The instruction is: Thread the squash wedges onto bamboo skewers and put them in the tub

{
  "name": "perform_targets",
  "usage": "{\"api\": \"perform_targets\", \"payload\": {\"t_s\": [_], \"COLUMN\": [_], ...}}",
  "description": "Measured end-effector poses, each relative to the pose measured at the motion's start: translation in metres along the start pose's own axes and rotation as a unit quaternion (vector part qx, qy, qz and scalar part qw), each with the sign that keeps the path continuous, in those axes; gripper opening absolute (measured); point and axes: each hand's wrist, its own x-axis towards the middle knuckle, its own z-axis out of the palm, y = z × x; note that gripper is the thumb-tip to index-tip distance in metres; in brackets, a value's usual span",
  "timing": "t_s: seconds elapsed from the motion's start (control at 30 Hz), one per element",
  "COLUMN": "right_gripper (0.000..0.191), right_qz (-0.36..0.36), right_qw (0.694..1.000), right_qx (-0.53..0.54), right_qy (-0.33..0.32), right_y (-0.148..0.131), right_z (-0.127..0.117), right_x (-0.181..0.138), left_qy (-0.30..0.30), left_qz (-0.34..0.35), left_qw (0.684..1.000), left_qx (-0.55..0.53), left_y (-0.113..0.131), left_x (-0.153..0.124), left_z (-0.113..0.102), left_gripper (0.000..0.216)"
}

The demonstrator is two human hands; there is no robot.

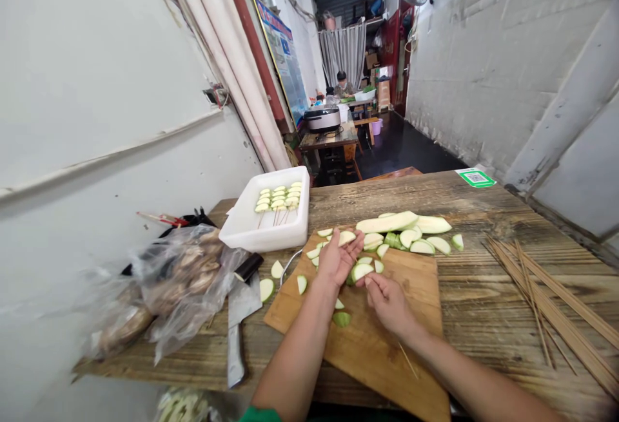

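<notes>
Over the wooden cutting board [411, 319], my left hand [334, 261] is turned palm up with a half-round zucchini slice [347, 238] between its thumb and fingers. My right hand [389, 303] pinches a thin wooden skewer [409, 361], whose lower end sticks out below the hand. Just beyond the right fingertips is another zucchini slice [362, 272]; whether the skewer's point is in it is hidden. Loose slices lie around both hands. Long cut zucchini pieces [387, 222] rest behind the board.
A white tray [264, 236] at the back left holds skewered slices. A cleaver [235, 335] lies left of the board, beside plastic bags [188, 274] of brownish food. Many bamboo skewers [556, 299] lie at the right. Further back, a person [343, 87] sits at another table.
</notes>
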Motion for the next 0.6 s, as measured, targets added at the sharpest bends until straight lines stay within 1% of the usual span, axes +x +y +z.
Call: {"api": "perform_targets", "payload": {"t_s": [0.1, 0.23, 0.33, 0.43, 0.5, 0.6], "right_gripper": [0.031, 0.031, 0.031, 0.031, 0.031, 0.031], "right_qz": [0.008, -0.005, -0.011, -0.008, -0.004, 0.001], "right_qw": [1.0, 1.0, 0.999, 1.0, 1.0, 1.0], "right_qx": [0.0, -0.021, -0.028, -0.024, -0.024, -0.028], "right_qy": [-0.005, 0.006, 0.009, 0.005, 0.002, -0.001], "right_y": [-0.0026, -0.0008, 0.0016, 0.0029, 0.0032, 0.0028], "right_z": [-0.0012, 0.002, 0.0048, 0.0062, 0.0064, 0.0057], "right_x": [0.0008, -0.0003, -0.0018, -0.0031, -0.0036, -0.0033], "left_qy": [0.027, 0.046, 0.068, 0.086, 0.098, 0.096], "left_qz": [-0.008, 0.033, 0.045, 0.037, 0.031, 0.024], "left_qw": [0.999, 0.998, 0.996, 0.994, 0.993, 0.993], "left_qx": [0.028, 0.001, -0.023, -0.05, -0.06, -0.06], "left_y": [-0.0019, -0.0051, -0.0047, -0.001, 0.0013, 0.0016], "left_x": [0.0, 0.0012, 0.0032, 0.0054, 0.0061, 0.0055], "left_z": [-0.0039, -0.0038, -0.0028, -0.0034, -0.004, -0.0035], "left_gripper": [0.029, 0.02, 0.014, 0.01, 0.012, 0.014]}}
